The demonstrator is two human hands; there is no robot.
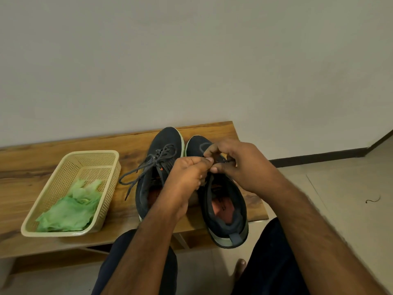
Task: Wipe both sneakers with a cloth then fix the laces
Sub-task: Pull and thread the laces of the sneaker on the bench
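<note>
Two dark navy sneakers stand side by side on a low wooden bench (42,167), toes toward the wall. The left sneaker (148,184) has its grey laces (146,167) tied in a loose bow, with ends trailing to the left. Over the right sneaker (223,205) both hands meet. My left hand (187,177) and my right hand (238,165) each pinch the dark laces of that sneaker between fingertips and thumb. The laces there are mostly hidden by the fingers. A crumpled green cloth (72,207) lies in the basket.
A cream plastic mesh basket (70,162) sits on the bench left of the sneakers. A plain wall rises right behind the bench. My knees in dark trousers (274,262) are under the bench's near edge. Tiled floor (340,188) extends to the right.
</note>
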